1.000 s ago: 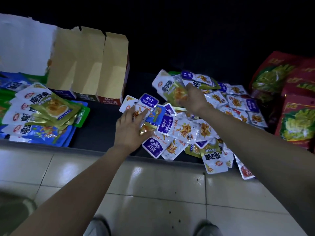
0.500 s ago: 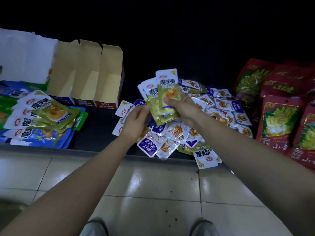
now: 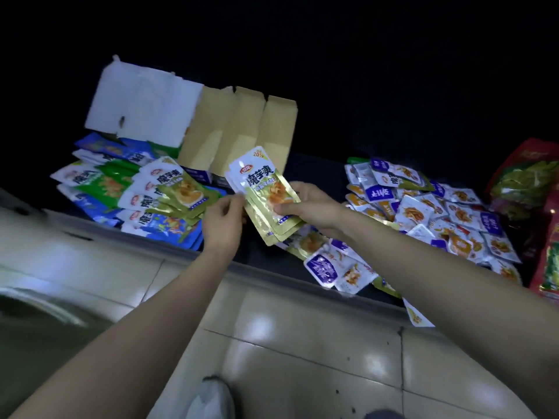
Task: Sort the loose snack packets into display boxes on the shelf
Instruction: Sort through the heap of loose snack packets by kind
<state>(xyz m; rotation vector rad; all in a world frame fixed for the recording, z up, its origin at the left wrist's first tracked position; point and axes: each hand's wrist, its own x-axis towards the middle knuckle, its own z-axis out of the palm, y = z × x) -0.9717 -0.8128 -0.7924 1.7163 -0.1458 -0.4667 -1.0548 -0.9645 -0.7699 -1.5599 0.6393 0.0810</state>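
A small stack of gold-green snack packets (image 3: 262,189) is held above the shelf's front edge. My right hand (image 3: 308,207) grips the stack from the right, thumb on top. My left hand (image 3: 225,220) pinches its left edge with the fingertips. A loose pile of small white and purple packets (image 3: 423,216) lies on the dark shelf to the right, partly under my right forearm. To the left lies a sorted heap of gold, green and blue packets (image 3: 142,195). Behind it stand opened display boxes with raised brown flaps (image 3: 242,131) and a white flap (image 3: 142,101).
Large red bags with green pictures (image 3: 526,182) stand at the far right of the shelf. The shelf's front edge (image 3: 266,276) runs across the view above a glossy tiled floor (image 3: 302,343). The back of the shelf is dark. My shoes show at the bottom.
Both hands have carried the gold-green packets leftward from over the loose pile toward the boxes. The view has swung left and tilted.
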